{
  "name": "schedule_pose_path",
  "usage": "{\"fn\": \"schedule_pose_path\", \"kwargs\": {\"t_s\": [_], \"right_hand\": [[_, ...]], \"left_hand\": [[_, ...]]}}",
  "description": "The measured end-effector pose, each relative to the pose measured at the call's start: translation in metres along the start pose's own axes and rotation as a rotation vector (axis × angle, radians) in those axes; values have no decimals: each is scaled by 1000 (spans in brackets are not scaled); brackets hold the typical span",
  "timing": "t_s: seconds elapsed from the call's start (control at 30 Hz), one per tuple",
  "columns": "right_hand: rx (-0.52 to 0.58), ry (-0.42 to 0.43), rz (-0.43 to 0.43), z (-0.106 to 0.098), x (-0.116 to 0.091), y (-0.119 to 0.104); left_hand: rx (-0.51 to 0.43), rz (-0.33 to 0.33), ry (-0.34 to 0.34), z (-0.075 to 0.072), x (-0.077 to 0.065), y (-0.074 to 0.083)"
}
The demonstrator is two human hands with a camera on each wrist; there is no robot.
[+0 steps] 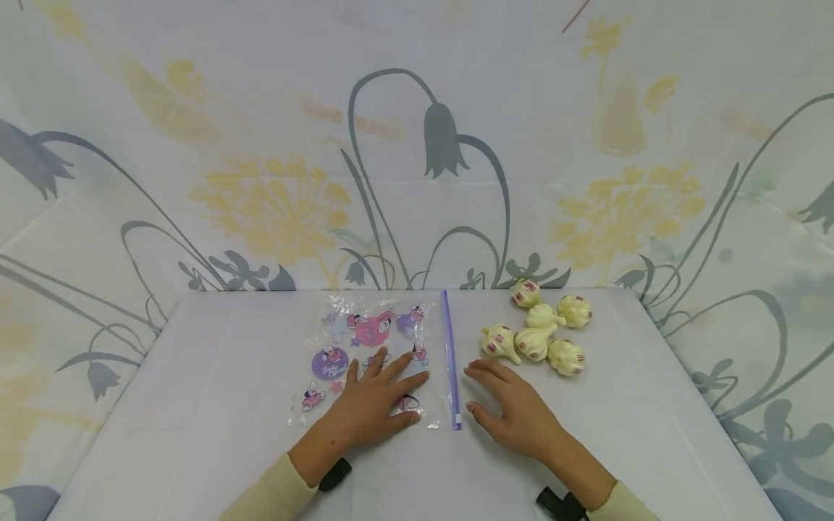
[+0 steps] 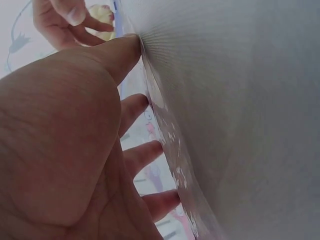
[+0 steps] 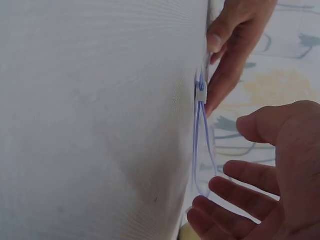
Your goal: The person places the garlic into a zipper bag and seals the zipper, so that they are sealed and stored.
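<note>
A clear plastic zip bag point(image 1: 391, 318) with pink and purple cartoon prints lies flat on the table. My left hand point(image 1: 371, 401) rests on it with spread fingers; in the left wrist view the fingertips point(image 2: 159, 202) press the film. Along the bag's right side runs a purple zip strip point(image 1: 449, 347), its white slider point(image 3: 201, 92) at the near end. The two strips of the mouth stand apart in the right wrist view. Just right of the strip is my right hand point(image 1: 515, 412), fingers loosely bent and holding nothing. Several garlic bulbs point(image 1: 534, 341) lie beyond it.
A white cloth covers the table point(image 1: 195, 376). Behind and at both sides stands a flower-printed fabric backdrop point(image 1: 274, 130), meeting the table's back edge. The garlic bulbs sit close together at the back right, and one lies near that edge.
</note>
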State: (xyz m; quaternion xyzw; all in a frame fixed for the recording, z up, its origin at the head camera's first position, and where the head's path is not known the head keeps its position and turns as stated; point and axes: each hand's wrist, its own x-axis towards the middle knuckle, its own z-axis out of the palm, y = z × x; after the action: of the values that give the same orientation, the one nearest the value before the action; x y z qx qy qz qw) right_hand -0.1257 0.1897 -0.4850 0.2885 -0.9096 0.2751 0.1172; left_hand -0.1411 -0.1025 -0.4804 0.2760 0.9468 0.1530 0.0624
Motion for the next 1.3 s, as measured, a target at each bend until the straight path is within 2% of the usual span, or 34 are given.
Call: {"fn": "schedule_pose_path", "kwargs": {"t_s": [0.27, 0.53, 0.73, 1.1, 1.23, 1.3], "right_hand": [[-20, -126, 27, 2, 6, 2], [-6, -198, -40, 5, 16, 7], [-3, -253, -57, 5, 21, 10], [14, -328, -46, 4, 27, 17], [35, -324, -54, 7, 28, 19], [48, -321, -58, 8, 28, 20]], "left_hand": [[6, 0, -8, 0, -2, -4], [-14, 15, -13, -2, -3, -2], [-10, 7, -22, -2, -3, -1], [-4, 0, -27, -2, -2, -3], [21, 22, -5, -1, -2, -4], [45, 59, 11, -2, -2, -4]]}}
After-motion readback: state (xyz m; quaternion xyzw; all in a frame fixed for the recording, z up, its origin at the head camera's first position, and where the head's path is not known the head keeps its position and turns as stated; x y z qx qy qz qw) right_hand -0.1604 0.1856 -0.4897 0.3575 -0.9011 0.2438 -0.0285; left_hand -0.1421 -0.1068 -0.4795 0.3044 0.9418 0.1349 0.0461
